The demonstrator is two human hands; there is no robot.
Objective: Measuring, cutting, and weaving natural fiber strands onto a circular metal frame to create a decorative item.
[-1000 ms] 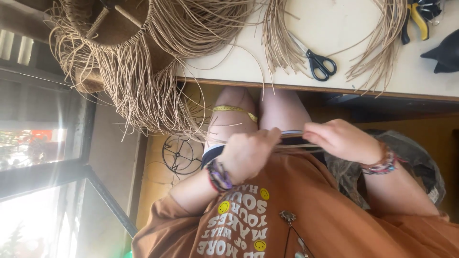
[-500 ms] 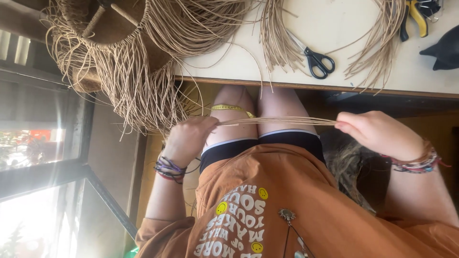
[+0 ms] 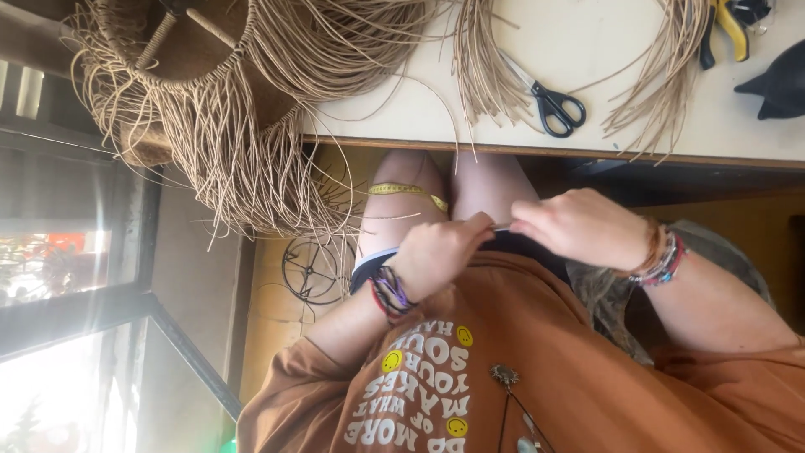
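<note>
table (image 3: 587, 50): pale top, loose reed bundles and black scissors (image 3: 549, 102) lying on it
left hand (image 3: 440, 252): fingers curled, pinching one end of the reed strand (image 3: 501, 226)
right hand (image 3: 579, 226): pinched shut on the other end
reed strand: short bit between both hands, over the lap

Location type: craft workshop for basket weaving. Indicators: a pale bench (image 3: 587, 101) carrying loose bundles of tan reed strands (image 3: 352, 50); a partly woven basket (image 3: 184, 75) with unfinished strands hanging over the bench edge; black-handled scissors (image 3: 549, 101); yellow-handled pliers (image 3: 725, 29); a wire frame (image 3: 312, 270) on the floor beside a large window (image 3: 67, 294).
</note>
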